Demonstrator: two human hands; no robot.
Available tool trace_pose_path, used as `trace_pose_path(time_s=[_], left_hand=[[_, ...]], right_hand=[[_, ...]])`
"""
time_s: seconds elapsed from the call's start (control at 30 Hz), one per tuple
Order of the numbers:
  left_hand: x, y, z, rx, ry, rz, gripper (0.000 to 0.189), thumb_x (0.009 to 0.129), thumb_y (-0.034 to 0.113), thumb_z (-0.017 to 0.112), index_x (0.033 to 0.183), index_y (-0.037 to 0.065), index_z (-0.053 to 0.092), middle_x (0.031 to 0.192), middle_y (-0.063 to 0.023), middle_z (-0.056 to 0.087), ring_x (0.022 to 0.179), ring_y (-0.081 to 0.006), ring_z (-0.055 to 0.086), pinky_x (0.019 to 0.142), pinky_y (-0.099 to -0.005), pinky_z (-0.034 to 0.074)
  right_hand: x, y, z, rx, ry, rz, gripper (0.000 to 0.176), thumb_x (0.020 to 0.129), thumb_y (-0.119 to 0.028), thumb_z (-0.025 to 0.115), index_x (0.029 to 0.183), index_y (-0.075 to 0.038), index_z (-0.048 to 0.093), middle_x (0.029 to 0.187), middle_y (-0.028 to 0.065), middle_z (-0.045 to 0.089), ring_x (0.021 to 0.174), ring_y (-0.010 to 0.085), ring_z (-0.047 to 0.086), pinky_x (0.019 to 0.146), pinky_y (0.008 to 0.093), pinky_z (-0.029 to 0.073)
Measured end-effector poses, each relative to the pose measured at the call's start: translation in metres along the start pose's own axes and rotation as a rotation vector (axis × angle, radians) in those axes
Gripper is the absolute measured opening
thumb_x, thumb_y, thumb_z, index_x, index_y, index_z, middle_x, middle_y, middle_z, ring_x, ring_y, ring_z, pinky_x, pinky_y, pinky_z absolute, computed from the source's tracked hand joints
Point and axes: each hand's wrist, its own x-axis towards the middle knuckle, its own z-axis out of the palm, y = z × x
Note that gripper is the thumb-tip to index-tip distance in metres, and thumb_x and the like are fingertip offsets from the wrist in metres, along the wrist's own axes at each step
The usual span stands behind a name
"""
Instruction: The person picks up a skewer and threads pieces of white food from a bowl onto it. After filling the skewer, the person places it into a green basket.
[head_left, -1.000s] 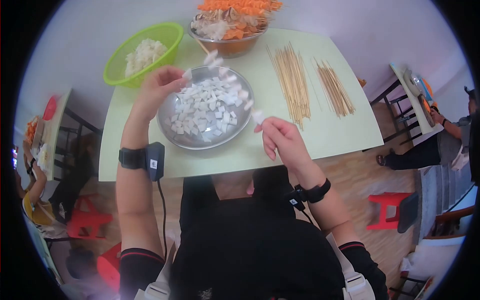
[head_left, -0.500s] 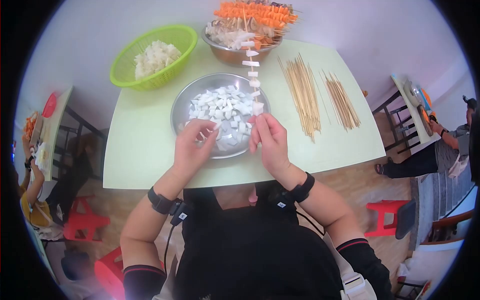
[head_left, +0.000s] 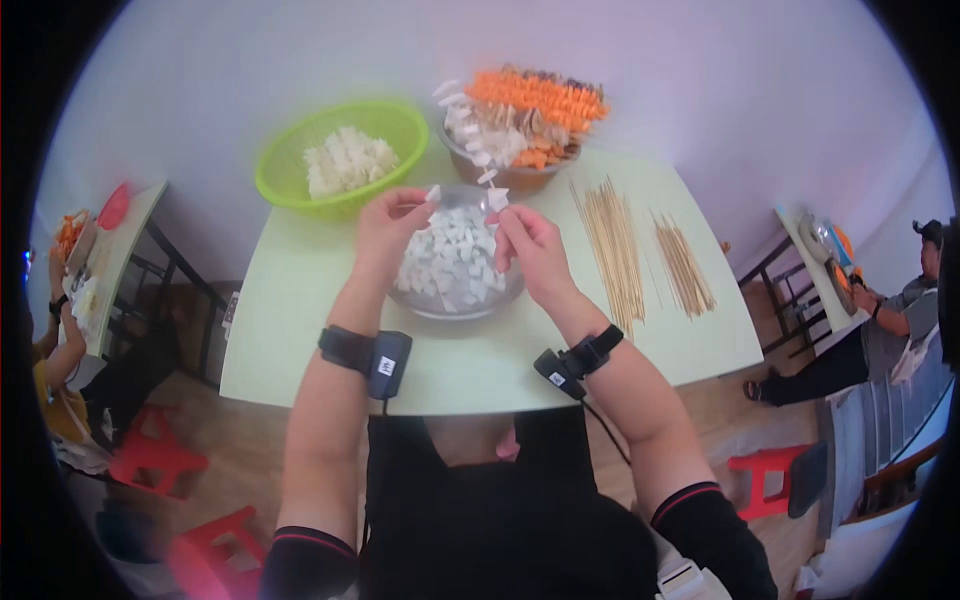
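My right hand (head_left: 538, 255) is closed around the lower end of a skewer threaded with white chunks (head_left: 497, 199). The skewer leans away from me toward the back, its far end overlapping the heaped metal bowl. Between the thumb and fingertips of my left hand (head_left: 388, 235) is a loose white chunk (head_left: 433, 193), held apart from the skewer at about the same height. Under both hands stands a round metal bowl (head_left: 450, 309) with many cut white chunks (head_left: 455, 250) in it.
Behind, a green basket (head_left: 275, 185) holds pale white food, beside a metal bowl (head_left: 530, 180) heaped with finished skewers (head_left: 540, 100). Two bundles of bare sticks (head_left: 612, 250) lie to the right. Other people work at side tables; red stools (head_left: 765, 480) stand on the floor.
My left hand has risen and moved closer to the back with a white chunk in its fingertips. The skewer has tipped further away and leftward. The camera view has shifted too.
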Motion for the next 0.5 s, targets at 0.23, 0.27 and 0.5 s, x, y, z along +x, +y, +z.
trace_pose_path(time_s=[0.23, 0.27, 0.5], left_hand=[[0.005, -0.01, 0.003, -0.171, 0.141, 0.07, 0.02, 0.081, 0.007, 0.067, 0.097, -0.002, 0.06, 0.088, -0.0072, 0.064, 0.077, -0.0132, 0.061, 0.071, -0.0256, 0.05], [0.006, -0.012, 0.001, -0.193, 0.174, 0.059, 0.02, 0.081, 0.007, 0.067, 0.099, -0.001, 0.06, 0.089, -0.0071, 0.063, 0.079, -0.0131, 0.061, 0.072, -0.0256, 0.051], [0.013, -0.002, -0.016, -0.238, 0.324, 0.121, 0.022, 0.082, 0.006, 0.067, 0.101, -0.001, 0.058, 0.091, -0.007, 0.063, 0.081, -0.0138, 0.061, 0.076, -0.0264, 0.05]], right_hand=[[-0.002, -0.019, -0.016, -0.251, -0.064, 0.032, 0.022, 0.095, -0.019, 0.049, 0.093, 0.0, 0.061, 0.06, -0.0034, 0.048, 0.05, 0.0043, 0.047, 0.047, 0.0194, 0.037], [-0.005, -0.019, -0.022, -0.313, -0.062, 0.056, 0.021, 0.094, -0.018, 0.05, 0.092, 0.0, 0.062, 0.061, -0.003, 0.049, 0.05, 0.0041, 0.046, 0.047, 0.0193, 0.036], [-0.008, -0.009, -0.042, -0.29, -0.084, 0.076, 0.02, 0.094, -0.016, 0.051, 0.09, 0.001, 0.062, 0.064, -0.0017, 0.053, 0.049, 0.0042, 0.045, 0.047, 0.0188, 0.036]])
